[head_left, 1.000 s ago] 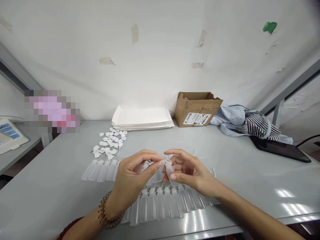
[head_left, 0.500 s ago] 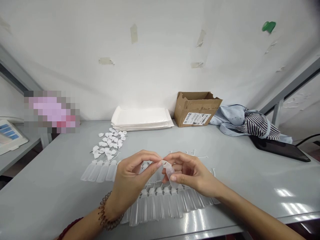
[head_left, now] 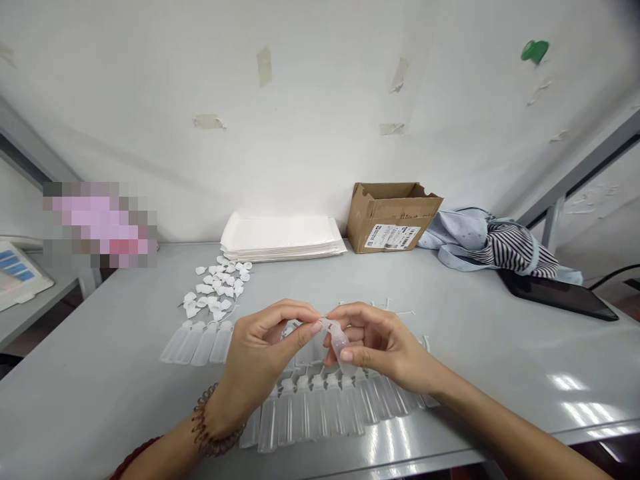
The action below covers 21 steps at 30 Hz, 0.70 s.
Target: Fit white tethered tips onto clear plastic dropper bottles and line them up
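My right hand is closed round a small translucent plastic bottle, which it holds tilted above the table. My left hand pinches the white plastic tip at the bottle's neck between thumb and forefinger; whether that tip is a separate cap I cannot tell. Below the hands lies a row of similar bottles, necks pointing away from me. More bottles lie to the left of my left hand, partly hidden by it. Loose white caps are heaped beyond them.
Against the wall rest a stack of white envelopes and an open cardboard box. Bundled cloth lies on a dark tablet-like device at the right. Thin white plastic scraps are scattered on the grey table.
The bottle's neck has turned slightly toward my left fingers. Both hands keep their hold, and the whole view has shifted a little.
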Available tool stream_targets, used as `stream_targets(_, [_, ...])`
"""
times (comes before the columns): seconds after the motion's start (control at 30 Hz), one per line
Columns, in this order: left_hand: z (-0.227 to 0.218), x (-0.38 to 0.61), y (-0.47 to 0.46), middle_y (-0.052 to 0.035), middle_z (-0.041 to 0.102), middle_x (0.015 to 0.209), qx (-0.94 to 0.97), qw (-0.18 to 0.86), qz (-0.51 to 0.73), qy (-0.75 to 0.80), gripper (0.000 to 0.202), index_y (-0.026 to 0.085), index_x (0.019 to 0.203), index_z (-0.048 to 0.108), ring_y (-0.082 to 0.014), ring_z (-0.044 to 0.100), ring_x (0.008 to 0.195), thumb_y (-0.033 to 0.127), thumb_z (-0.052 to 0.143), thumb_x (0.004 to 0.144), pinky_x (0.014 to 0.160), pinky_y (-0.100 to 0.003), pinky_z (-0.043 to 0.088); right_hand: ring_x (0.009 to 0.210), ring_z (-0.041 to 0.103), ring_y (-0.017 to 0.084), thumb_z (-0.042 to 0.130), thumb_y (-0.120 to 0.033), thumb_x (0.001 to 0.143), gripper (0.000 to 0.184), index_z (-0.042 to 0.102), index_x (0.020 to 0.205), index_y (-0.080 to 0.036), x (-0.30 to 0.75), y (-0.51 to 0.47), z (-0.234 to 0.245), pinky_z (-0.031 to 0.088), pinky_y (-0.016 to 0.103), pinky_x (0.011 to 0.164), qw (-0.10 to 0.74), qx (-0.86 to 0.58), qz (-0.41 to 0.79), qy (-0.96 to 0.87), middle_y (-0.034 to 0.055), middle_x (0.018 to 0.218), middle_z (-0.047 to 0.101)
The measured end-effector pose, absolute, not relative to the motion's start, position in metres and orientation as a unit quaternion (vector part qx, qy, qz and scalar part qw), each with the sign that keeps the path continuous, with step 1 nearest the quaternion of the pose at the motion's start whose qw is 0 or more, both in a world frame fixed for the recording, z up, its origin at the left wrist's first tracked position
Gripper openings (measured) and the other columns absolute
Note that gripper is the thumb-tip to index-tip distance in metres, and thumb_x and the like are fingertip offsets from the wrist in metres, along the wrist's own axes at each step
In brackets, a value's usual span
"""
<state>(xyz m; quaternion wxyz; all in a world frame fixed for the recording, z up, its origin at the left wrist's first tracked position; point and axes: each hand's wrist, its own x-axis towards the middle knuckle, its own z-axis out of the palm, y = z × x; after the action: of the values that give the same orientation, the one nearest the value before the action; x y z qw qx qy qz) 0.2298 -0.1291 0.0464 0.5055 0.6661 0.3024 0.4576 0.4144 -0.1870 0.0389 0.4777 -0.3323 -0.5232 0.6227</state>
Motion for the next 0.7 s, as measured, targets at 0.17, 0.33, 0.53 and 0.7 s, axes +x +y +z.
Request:
stream_targets(0.17, [0.0467,0.2294,-0.1286,0.0000,0.071,0.078,0.677,0.501,0.449,0.297,0.008,0.020,0.073,0.071,-0.0137,0.065,0.076,0.013,0.069,0.076,0.072,-0.024,0.056,0.083,0.068,0.015,0.065,-0.014,0.082,0.030,0.058,0.110,-0.022,0.4142,-0.1879,0.0387,0.052,0.030,0.074,0.477,-0.336,0.628,-0.515,0.0005,0.088,0.064])
stream_targets(0.33, [0.0470,0.2284,-0.1259,-0.0013,0.072,0.080,0.699,0.509,0.421,0.274,0.007,0.019,0.076,0.071,-0.0144,0.065,0.078,0.013,0.068,0.078,0.073,-0.024,0.055,0.081,0.069,0.014,0.070,-0.015,0.078,0.030,0.060,0.105,-0.021,0.4144,-0.1872,0.0365,0.053,0.025,0.070,0.495,-0.363,0.615,-0.495,0.0009,0.089,0.068])
stream_targets(0.53, [0.0464,0.2267,-0.1277,-0.0012,0.071,0.082,0.704,0.502,0.425,0.270,0.007,0.020,0.077,0.071,-0.0140,0.065,0.080,0.014,0.067,0.079,0.073,-0.023,0.054,0.079,0.071,0.016,0.076,-0.015,0.071,0.030,0.064,0.098,-0.019,0.4111,-0.1877,0.0381,0.056,0.024,0.065,0.519,-0.407,0.573,-0.487,0.0022,0.081,0.074])
stream_targets(0.7, [0.0478,0.2275,-0.1271,-0.0019,0.072,0.082,0.706,0.507,0.418,0.265,0.007,0.020,0.079,0.071,-0.0148,0.065,0.081,0.014,0.066,0.080,0.072,-0.024,0.053,0.070,0.072,0.017,0.078,-0.017,0.069,0.023,0.069,0.090,-0.018,0.4102,-0.1870,0.0345,0.058,0.027,0.065,0.541,-0.458,0.470,-0.526,0.0027,0.076,0.075])
